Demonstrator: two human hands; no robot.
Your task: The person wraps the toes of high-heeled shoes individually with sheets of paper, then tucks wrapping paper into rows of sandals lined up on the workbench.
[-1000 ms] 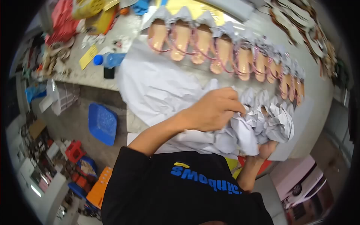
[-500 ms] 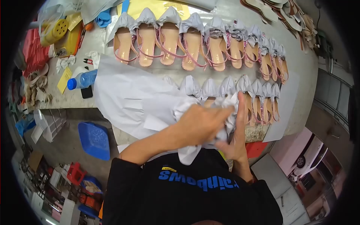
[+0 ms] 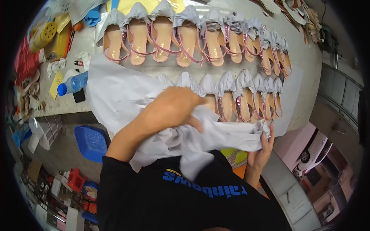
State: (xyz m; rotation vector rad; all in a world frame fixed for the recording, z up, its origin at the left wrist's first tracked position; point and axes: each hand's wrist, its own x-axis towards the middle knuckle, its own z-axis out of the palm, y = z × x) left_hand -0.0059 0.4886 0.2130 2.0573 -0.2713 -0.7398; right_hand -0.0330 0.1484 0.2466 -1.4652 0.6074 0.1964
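Observation:
A length of crumpled white tissue paper [image 3: 231, 134] stretches between my two hands in front of my chest. My right hand [image 3: 263, 148] is closed on its bunched right end. Toward the other end, my left hand [image 3: 173, 106] is bent over the paper, which comes out between its thumb and fingers; some of those fingers are hidden. A loose white piece [image 3: 194, 163] hangs below, blurred. Just beyond my hands is a row of pink strappy sandals [image 3: 244, 106], their toes covered with white paper. Large white paper sheets [image 3: 115, 82] lie by my left forearm.
A second row of paper-covered sandals [image 3: 162, 38] lies farther back on the table [image 3: 308, 100]. At left are a blue-capped water bottle [image 3: 73, 84] and a yellow note [image 3: 56, 84]. Shoe soles [image 3: 293, 11] are piled at back right. A blue basin [image 3: 90, 142] is below the table edge.
My right hand has moved right and slightly down, drawing the paper out lengthwise. My left hand has moved left and up, so the hands are farther apart. The view has shifted slightly.

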